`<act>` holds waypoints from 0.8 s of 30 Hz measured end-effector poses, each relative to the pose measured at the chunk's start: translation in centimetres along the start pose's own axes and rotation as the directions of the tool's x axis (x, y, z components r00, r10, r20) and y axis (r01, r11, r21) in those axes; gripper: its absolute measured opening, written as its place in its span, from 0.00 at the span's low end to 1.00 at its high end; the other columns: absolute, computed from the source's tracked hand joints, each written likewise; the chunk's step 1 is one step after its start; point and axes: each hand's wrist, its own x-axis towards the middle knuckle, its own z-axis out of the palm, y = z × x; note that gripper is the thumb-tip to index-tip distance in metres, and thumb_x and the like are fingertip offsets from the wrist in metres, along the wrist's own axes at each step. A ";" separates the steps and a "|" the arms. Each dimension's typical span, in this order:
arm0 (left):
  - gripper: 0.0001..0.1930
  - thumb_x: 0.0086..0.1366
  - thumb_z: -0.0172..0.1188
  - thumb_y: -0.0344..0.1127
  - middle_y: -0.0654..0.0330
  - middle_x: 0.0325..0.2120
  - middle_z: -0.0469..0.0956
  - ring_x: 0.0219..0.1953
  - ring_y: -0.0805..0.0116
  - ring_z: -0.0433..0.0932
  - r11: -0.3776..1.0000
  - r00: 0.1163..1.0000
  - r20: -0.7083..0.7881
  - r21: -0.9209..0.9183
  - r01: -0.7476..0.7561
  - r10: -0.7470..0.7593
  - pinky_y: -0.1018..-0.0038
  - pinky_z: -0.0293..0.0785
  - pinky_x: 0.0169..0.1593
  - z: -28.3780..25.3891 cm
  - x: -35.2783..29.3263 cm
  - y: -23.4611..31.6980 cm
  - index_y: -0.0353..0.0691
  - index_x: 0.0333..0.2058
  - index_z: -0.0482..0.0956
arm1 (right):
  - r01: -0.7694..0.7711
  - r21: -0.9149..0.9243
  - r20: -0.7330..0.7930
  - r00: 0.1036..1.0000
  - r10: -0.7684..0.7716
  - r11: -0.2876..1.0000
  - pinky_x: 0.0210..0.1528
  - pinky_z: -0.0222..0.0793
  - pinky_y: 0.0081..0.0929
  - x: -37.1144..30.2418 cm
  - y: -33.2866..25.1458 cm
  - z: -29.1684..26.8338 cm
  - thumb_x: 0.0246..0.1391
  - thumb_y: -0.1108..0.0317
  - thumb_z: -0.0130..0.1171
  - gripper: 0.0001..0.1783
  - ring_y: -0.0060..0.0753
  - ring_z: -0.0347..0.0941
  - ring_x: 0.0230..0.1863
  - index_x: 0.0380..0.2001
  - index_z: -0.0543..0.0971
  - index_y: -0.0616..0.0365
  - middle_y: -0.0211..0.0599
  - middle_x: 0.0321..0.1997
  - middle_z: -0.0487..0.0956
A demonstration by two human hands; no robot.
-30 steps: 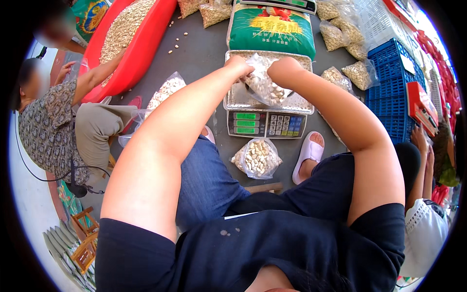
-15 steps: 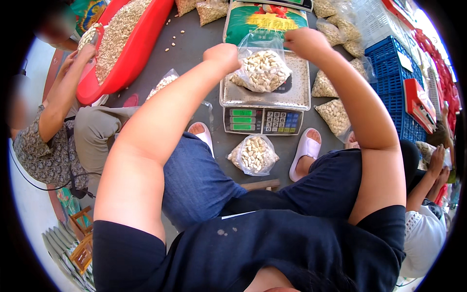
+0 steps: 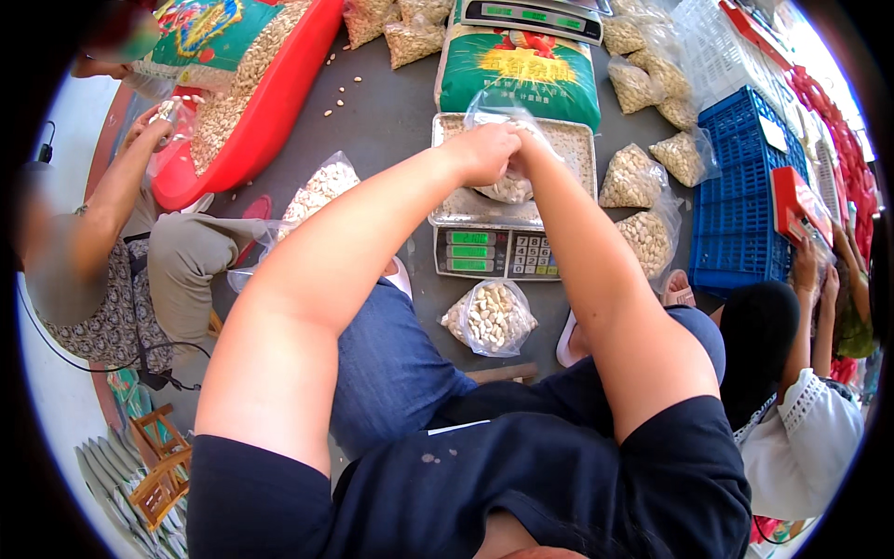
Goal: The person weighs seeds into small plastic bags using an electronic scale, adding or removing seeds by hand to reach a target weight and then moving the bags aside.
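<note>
Co-worker at far left sits on the floor, one hand (image 3: 156, 119) raised at the red tub (image 3: 270, 121) of pale shelled nuts; that hand is not yours. Next right, a filled clear bag (image 3: 317, 191) of nuts lies on the grey floor (image 3: 391, 121) just beside your left forearm. Your left hand (image 3: 484, 154) is curled closed, fingers pinching the top of the clear plastic bag of nuts (image 3: 507, 186), which sits on the metal tray (image 3: 568, 140) of the electronic scale (image 3: 494, 253). Your right hand (image 3: 524, 144) meets the left at the same bag top; it is mostly hidden behind the left, looks closed on the plastic, exact finger hold cannot be told. Bag bottom rests on the tray, top pulled upward between both hands. Below the scale's keypad, a tied bag (image 3: 489, 317) of nuts lies on the floor between your knees. Behind the scale stands a green printed sack (image 3: 521, 70). Right of the scale, more filled bags (image 3: 633, 177) are on the floor near a blue plastic crate (image 3: 736, 214). Far right, another person in a white top (image 3: 801, 447) holds a red box (image 3: 792, 200) over the crate.
</note>
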 end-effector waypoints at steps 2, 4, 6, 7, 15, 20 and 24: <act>0.06 0.49 0.49 0.26 0.54 0.31 0.69 0.40 0.55 0.68 0.994 0.990 0.114 -0.061 0.096 -0.088 0.67 0.65 0.42 1.1 -1.2 -0.2 0.33 0.28 0.69 | -0.423 -0.424 -0.107 0.902 0.419 0.801 0.37 0.68 0.27 -2.9 -2.4 0.5 0.39 0.64 0.54 0.11 0.35 0.72 0.37 0.28 0.78 0.58 0.43 0.33 0.76; 0.08 0.50 0.47 0.26 0.53 0.31 0.70 0.41 0.54 0.68 0.979 0.962 0.214 -0.073 0.191 -0.172 0.67 0.65 0.43 1.9 -1.4 0.2 0.33 0.32 0.68 | -0.502 -0.388 -0.273 0.864 0.424 0.773 0.39 0.68 0.27 -5.1 -3.6 -0.6 0.39 0.62 0.55 0.14 0.35 0.72 0.40 0.31 0.77 0.57 0.43 0.36 0.75; 0.14 0.49 0.48 0.25 0.53 0.33 0.72 0.40 0.54 0.70 0.967 0.823 0.508 0.121 0.225 -0.255 0.66 0.66 0.41 2.6 0.3 -0.4 0.35 0.38 0.67 | -0.540 -0.363 -0.406 0.825 0.393 0.759 0.40 0.67 0.28 -6.9 -3.8 -1.4 0.38 0.63 0.54 0.15 0.37 0.71 0.41 0.31 0.77 0.58 0.45 0.37 0.75; 0.15 0.48 0.49 0.25 0.52 0.33 0.73 0.39 0.54 0.71 0.957 0.762 0.581 0.194 0.214 -0.288 0.66 0.67 0.41 3.0 0.8 -0.7 0.35 0.39 0.68 | -0.540 -0.367 -0.456 0.814 0.360 0.757 0.40 0.67 0.29 -7.8 -3.8 -1.6 0.38 0.64 0.53 0.14 0.40 0.71 0.40 0.31 0.77 0.59 0.46 0.37 0.75; 0.14 0.43 0.55 0.28 0.51 0.34 0.74 0.38 0.60 0.74 0.792 0.602 0.517 0.441 0.423 -0.609 0.70 0.70 0.39 2.1 3.9 -0.1 0.40 0.33 0.77 | -0.438 -0.477 -0.397 0.881 0.258 0.762 0.44 0.65 0.30 -10.2 -7.0 -2.6 0.39 0.65 0.52 0.15 0.40 0.70 0.43 0.32 0.77 0.59 0.46 0.41 0.73; 0.12 0.46 0.52 0.31 0.48 0.35 0.73 0.38 0.57 0.73 0.587 0.558 0.238 0.070 0.806 -0.795 0.69 0.68 0.40 5.3 5.2 0.1 0.38 0.32 0.76 | -0.553 -0.158 -0.400 0.793 0.459 0.818 0.52 0.57 0.34 -8.9 -7.2 -2.1 0.42 0.59 0.52 0.27 0.47 0.57 0.54 0.47 0.67 0.60 0.46 0.55 0.60; 0.17 0.47 0.53 0.36 0.52 0.43 0.69 0.46 0.59 0.68 0.503 0.452 0.307 0.113 0.857 -0.838 0.71 0.64 0.47 7.1 6.1 -1.1 0.42 0.39 0.75 | -0.553 -0.282 -0.209 0.833 0.513 0.784 0.53 0.56 0.38 -2.6 -1.3 -2.6 0.40 0.59 0.55 0.31 0.48 0.52 0.58 0.49 0.65 0.61 0.46 0.57 0.57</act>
